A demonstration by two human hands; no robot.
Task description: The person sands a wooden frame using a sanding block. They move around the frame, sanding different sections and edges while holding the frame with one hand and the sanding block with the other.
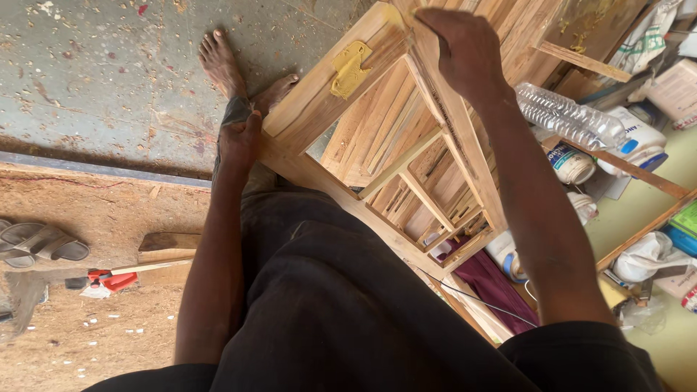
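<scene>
Dark clothing [341,319] is filling the foreground. Beyond it, frame [406,145] is standing assembled, slats fitted; finishing appears outstanding. Right hand [465,51] is clenching around its rail; left hand [239,141] is pressing the corner, grip unclear. Yellow cloth [350,69] is lying on top.

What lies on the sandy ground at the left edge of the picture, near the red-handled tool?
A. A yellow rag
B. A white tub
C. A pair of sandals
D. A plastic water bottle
C. A pair of sandals lies on the ground at the left edge, just above the red-handled tool.
</scene>
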